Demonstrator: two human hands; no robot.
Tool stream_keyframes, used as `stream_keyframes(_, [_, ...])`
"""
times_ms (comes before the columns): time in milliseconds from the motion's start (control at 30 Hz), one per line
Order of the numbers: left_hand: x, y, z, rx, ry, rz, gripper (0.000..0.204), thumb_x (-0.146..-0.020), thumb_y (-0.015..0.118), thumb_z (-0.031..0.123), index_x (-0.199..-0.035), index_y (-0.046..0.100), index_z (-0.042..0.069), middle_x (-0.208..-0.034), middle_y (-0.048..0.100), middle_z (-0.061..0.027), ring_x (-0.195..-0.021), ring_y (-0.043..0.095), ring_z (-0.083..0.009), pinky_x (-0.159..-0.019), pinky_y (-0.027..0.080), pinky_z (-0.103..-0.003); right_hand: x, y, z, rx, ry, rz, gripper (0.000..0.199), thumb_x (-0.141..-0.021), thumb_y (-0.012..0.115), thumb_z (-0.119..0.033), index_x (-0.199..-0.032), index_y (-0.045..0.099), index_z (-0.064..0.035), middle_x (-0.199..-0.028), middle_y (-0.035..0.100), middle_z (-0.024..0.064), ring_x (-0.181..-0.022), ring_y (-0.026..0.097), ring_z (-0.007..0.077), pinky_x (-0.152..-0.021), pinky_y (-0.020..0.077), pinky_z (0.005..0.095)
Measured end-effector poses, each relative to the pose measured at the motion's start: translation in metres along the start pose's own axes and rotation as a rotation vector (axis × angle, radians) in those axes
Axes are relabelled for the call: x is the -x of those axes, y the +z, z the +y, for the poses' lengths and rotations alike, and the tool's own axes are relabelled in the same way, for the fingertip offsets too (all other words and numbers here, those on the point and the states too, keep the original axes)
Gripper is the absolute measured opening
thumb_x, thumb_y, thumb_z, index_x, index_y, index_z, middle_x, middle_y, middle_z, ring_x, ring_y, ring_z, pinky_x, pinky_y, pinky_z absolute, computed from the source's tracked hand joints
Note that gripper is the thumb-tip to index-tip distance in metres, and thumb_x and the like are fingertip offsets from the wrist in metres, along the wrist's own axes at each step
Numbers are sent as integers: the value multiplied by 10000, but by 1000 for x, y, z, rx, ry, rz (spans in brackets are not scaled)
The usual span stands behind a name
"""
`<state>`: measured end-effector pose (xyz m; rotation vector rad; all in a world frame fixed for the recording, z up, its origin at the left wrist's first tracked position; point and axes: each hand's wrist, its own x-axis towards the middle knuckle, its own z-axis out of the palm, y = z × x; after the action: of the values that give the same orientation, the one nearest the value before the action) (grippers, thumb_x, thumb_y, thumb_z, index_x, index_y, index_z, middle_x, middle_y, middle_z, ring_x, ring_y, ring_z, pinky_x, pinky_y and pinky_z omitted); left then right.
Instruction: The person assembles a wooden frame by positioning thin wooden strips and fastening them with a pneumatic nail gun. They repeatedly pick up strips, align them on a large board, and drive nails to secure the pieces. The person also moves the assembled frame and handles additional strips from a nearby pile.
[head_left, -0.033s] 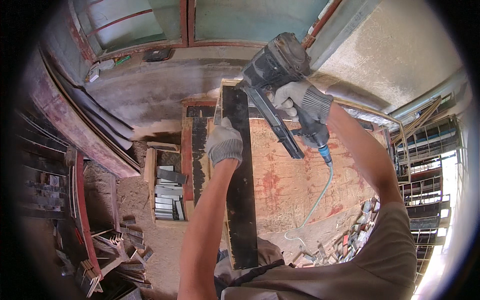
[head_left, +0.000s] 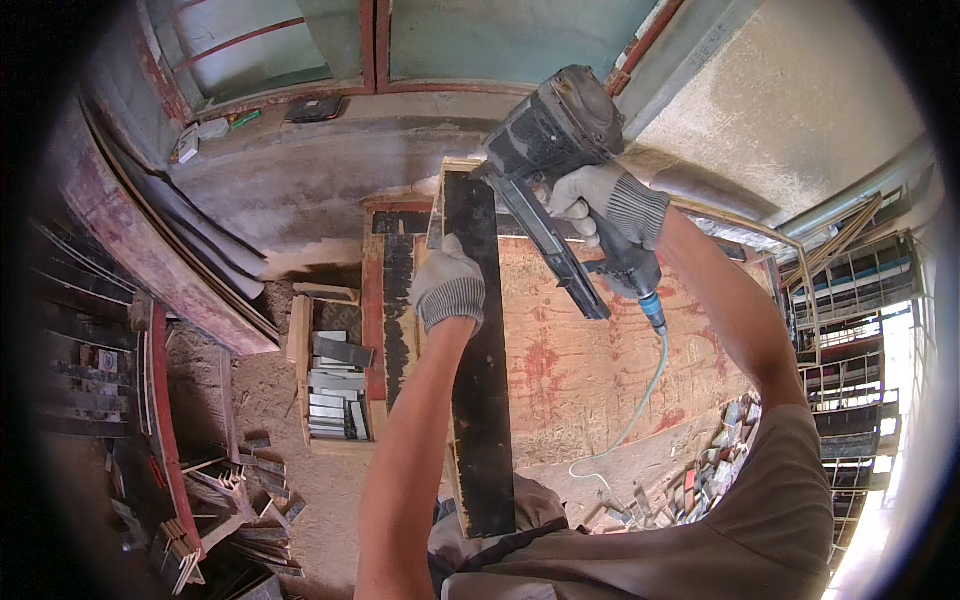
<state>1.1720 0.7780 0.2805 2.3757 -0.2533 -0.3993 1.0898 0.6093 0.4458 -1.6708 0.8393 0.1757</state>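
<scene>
Left hand flat on black board; right hand around nail gun

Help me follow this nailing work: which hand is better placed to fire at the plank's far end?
Right. The right hand already grips the nail gun at the black plank's far end; the left hand is pressing it down.
</scene>
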Motion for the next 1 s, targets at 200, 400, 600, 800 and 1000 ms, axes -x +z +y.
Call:
stream_keyframes(200, [1, 0, -1, 2, -25, -30, 677, -1068, 303, 464, -1015, 738, -51, -1030, 701, -318, -1047, 672, -478, -924, 528, -528, 32, 10, 10, 149, 65, 2, 186, -829, 707, -137, -691, 597, -78, -575, 496, 11, -456, 498, 127, -427, 469, 321])
stream_keyframes(400, [1, -1, -3, 4, -32, -1, 669, -1073, 310, 464, -1024, 741, -45, -1005, 702, -320, -1030, 673, -479, -893, 535, -537, 34, 21, 14, 176, 105, -20, 147, -828, 722, -130, -726, 637, -68, -577, 498, 9, -450, 490, 119, -406, 444, 315])
stream_keyframes(600, [-1, 3, -9, 11, 36, 48, 652, -1068, 331, 455, -990, 746, -43, -979, 699, -322, -994, 679, -482, -863, 536, -541, 36, 20, 9, 220, 115, 20, 74, -805, 715, -93, -794, 646, -67, -567, 489, 4, -405, 455, 123, -381, 419, 311])
stream_keyframes(800, [0, 2, -11, -15, 83, 66, 587, -1057, 364, 401, -952, 735, -41, -949, 700, -317, -968, 681, -488, -859, 541, -540, 41, 7, 40, 108, 89, -47, 162, -832, 693, -148, -713, 604, -84, -559, 486, -17, -429, 456, 97, -383, 390, 287])
stream_keyframes(1000, [-15, 18, -25, -240, 331, 124, 234, -999, 446, 218, -996, 626, 67, -880, 721, -267, -848, 725, -441, -733, 576, -532, 153, 15, 155, 12, 65, 123, 221, -900, 692, -297, -780, 660, -113, -647, 591, -10, -562, 529, 81, -469, 450, 262])
